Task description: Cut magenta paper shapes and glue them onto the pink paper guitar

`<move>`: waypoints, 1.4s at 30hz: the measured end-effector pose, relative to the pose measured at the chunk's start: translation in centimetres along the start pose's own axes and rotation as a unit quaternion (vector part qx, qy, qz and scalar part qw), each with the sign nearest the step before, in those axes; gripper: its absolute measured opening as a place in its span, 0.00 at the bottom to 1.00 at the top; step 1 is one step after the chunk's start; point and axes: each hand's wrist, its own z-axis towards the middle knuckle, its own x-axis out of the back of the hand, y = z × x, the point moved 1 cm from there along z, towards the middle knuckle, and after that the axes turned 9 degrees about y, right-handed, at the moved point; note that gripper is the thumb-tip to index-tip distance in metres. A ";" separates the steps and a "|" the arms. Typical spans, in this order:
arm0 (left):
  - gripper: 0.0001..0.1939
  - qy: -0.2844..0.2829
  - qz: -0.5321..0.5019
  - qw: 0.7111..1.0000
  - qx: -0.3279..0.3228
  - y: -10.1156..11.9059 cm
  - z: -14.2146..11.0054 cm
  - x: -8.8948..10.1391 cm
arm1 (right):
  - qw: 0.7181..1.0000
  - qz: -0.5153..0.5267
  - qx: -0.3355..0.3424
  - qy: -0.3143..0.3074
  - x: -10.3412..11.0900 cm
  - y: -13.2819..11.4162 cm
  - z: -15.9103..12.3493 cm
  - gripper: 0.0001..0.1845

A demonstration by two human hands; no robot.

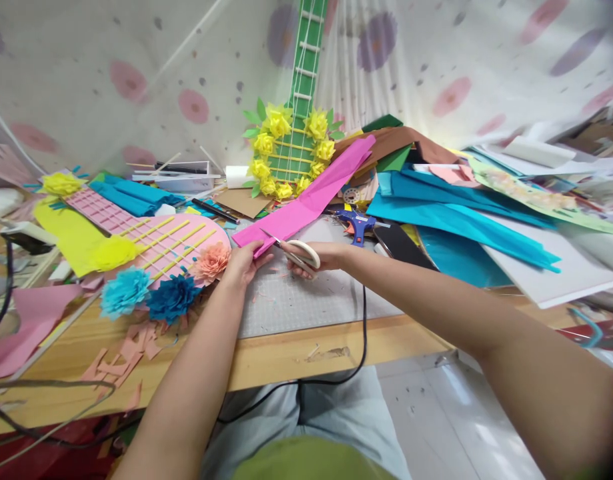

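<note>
a green shirt (311, 460) and pale jeans (351, 420) come first, at the edge of the wooden table (266, 360), where a black cord (363, 333) hangs over. peach scraps (121, 353) lie on the wood at left. on the grey mat (286, 307), the left hand (249, 262) has its fingers closed on the near end of the magenta paper (306, 200). the right hand (326, 259) is curled round the handles of the scissors (281, 244), whose blades lie over that same end; how far they are spread is too small to tell. the strip slants away to the right, past the blue glue gun (359, 223). left of the hands lies a pink guitar (196, 237) with paper flowers (172, 297); at right, blue paper (456, 207) is heaped. farther back, a green guitar (306, 93) ringed with yellow roses (277, 121) stands before a spotted curtain (186, 53).
</note>
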 end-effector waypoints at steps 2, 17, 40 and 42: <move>0.03 -0.001 -0.005 1.000 0.001 -0.1 0.1 0.0 | 1.000 0.006 0.017 0.015 -0.1 0.2 0.1 0.28; 0.05 -0.005 -0.015 1.000 -0.012 0.1 -0.3 0.0 | 0.992 0.000 0.073 0.107 -0.6 1.6 0.3 0.23; 0.02 0.127 -0.050 0.983 -0.122 -1.4 0.4 -0.6 | 0.997 -0.007 -0.022 -0.070 1.1 0.0 0.4 0.31; 0.03 0.122 -0.049 0.984 -0.121 -1.4 0.3 -0.7 | 0.997 -0.016 -0.015 -0.069 1.0 -0.4 0.8 0.32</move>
